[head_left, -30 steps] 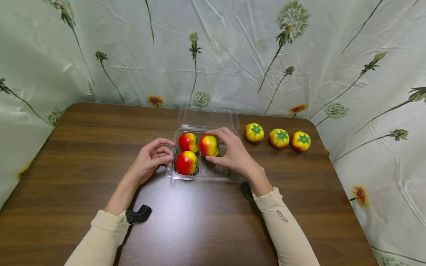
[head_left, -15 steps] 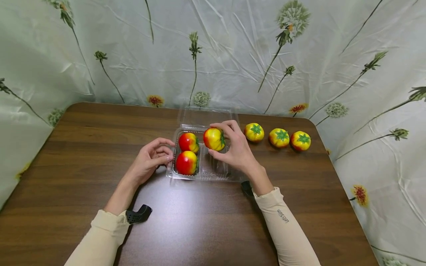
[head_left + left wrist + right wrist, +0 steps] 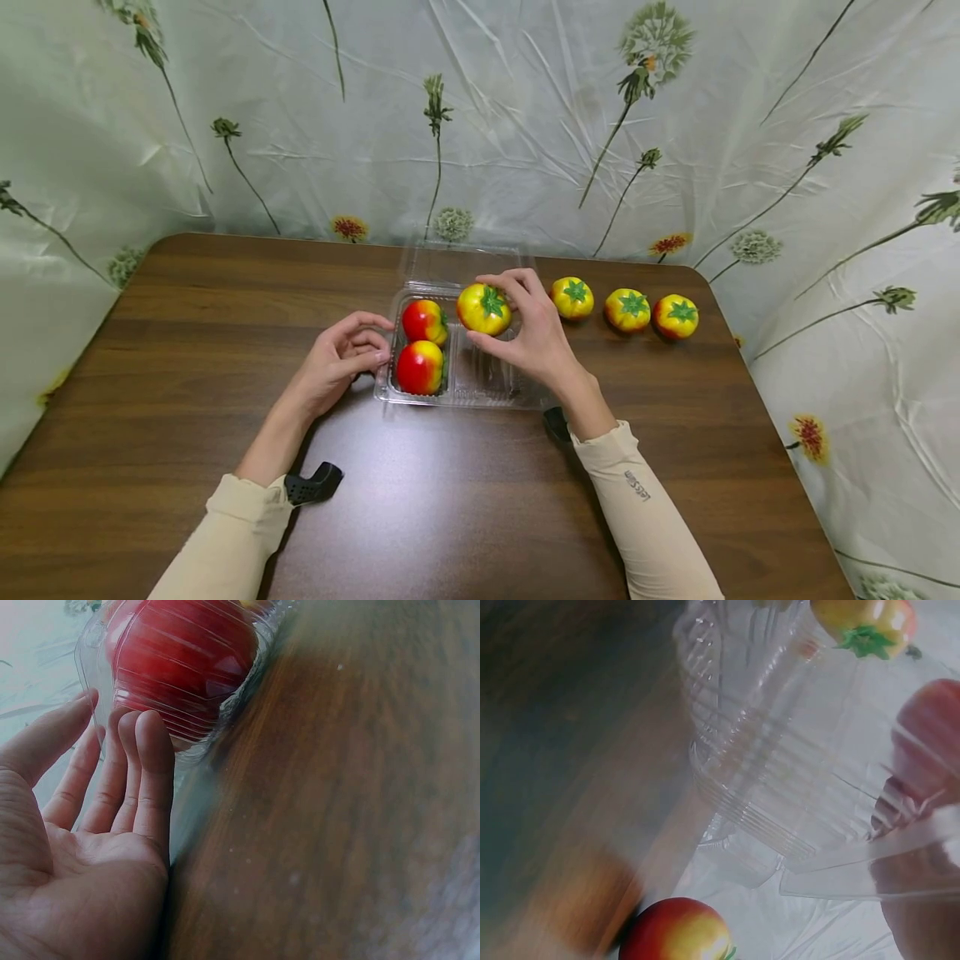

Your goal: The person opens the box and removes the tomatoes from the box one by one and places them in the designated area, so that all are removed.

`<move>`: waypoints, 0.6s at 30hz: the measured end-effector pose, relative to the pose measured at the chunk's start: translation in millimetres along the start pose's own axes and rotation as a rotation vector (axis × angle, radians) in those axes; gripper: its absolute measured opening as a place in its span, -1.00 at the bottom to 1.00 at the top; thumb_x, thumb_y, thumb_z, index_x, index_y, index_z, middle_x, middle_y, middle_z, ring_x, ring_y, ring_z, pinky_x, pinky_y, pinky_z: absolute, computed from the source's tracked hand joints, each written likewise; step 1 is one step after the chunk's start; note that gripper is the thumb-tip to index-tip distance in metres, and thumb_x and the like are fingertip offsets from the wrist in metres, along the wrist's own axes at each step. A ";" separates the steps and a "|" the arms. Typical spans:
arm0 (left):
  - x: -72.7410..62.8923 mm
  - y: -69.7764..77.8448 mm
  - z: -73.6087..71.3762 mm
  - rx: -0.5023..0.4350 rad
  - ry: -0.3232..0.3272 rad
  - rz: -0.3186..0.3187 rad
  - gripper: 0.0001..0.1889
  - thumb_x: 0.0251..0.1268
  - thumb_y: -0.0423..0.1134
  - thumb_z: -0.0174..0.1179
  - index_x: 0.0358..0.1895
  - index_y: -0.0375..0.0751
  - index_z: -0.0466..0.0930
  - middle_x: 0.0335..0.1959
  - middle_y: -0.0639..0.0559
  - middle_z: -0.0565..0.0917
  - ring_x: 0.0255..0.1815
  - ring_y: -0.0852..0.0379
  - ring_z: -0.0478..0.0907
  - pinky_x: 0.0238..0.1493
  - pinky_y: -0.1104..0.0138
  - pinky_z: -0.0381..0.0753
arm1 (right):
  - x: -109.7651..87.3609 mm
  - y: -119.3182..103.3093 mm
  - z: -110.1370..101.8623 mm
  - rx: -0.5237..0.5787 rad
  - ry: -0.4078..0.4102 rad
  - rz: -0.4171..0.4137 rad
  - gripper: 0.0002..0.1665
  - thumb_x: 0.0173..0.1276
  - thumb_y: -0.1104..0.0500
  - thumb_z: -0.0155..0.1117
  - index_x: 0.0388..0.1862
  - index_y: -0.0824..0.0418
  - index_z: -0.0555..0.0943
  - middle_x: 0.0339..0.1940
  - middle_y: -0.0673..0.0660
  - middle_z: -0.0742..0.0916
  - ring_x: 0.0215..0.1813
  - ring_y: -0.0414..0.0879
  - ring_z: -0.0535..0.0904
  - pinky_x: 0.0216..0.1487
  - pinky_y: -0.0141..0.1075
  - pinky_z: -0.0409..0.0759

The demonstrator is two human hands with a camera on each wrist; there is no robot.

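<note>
My right hand [image 3: 528, 329] holds a red-and-yellow toy tomato [image 3: 480, 309] between thumb and fingers, over the right half of a clear plastic clamshell box [image 3: 483, 400]. The tomato's green star-shaped top faces up toward the head camera. Side by side in the left compartment lie two more tomatoes, an upper one [image 3: 422, 320] and a lower one [image 3: 418, 367], their red sides up. At the box's left edge is my left hand [image 3: 341, 358]; in the left wrist view its fairly straight fingers [image 3: 154, 757] touch the clear side wall and the thumb meets the rim.
The clear lid [image 3: 468, 262] stands open at the box's far side. Three toy tomatoes sit in a row on the brown wooden table [image 3: 420, 517], one [image 3: 572, 298] beside the box, then a middle one [image 3: 627, 311] and a right one [image 3: 676, 317]. Flowered curtain [image 3: 510, 125] hangs behind.
My right hand has raised the tomato slightly and shifted it right, turning its green top from the side to face upward. The left hand has stayed at the box's edge.
</note>
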State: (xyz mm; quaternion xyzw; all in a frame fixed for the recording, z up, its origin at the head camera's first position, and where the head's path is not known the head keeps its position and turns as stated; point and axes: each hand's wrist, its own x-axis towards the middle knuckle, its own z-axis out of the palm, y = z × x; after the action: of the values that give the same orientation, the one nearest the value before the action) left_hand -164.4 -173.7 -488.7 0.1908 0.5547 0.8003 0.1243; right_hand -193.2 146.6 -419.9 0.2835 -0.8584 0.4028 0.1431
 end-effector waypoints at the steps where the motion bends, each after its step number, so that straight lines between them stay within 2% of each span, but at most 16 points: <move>1: -0.1 0.2 0.2 -0.001 0.000 0.000 -0.59 0.42 -0.71 0.06 0.24 -0.37 0.47 -0.23 -0.06 0.72 -0.36 0.14 0.69 -0.35 0.36 0.76 | 0.1 -0.1 0.0 -0.002 0.002 0.001 -0.20 0.13 0.01 0.71 0.35 0.10 0.61 0.16 0.14 0.54 0.10 -0.05 0.53 0.02 -0.21 0.69; 8: 0.0 1.7 0.8 -0.003 0.005 -0.007 -0.59 0.42 -0.71 0.06 0.23 -0.33 0.48 -0.24 -0.05 0.72 -0.38 0.15 0.68 -0.34 0.36 0.76 | -0.3 0.6 -0.7 -0.013 0.004 0.016 -0.14 0.14 0.04 0.67 0.41 0.14 0.54 0.21 0.17 0.55 0.17 -0.02 0.53 0.11 -0.12 0.70; 18: -0.3 0.2 -1.6 0.030 0.009 -0.010 -0.60 0.44 -0.69 0.07 0.25 -0.34 0.47 -0.21 -0.04 0.73 -0.39 0.12 0.68 -0.33 0.36 0.77 | -4.1 5.6 -9.2 -0.037 0.043 0.031 -0.01 0.12 0.13 0.57 0.53 0.14 0.35 0.28 0.20 0.55 0.24 0.05 0.48 0.30 -0.05 0.56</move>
State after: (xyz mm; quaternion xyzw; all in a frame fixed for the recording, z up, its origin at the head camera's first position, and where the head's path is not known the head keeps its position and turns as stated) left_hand -164.8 -175.2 -489.1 0.1862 0.5682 0.7920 0.1231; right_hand -193.2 158.1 -419.5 0.2589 -0.8667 0.3950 0.1606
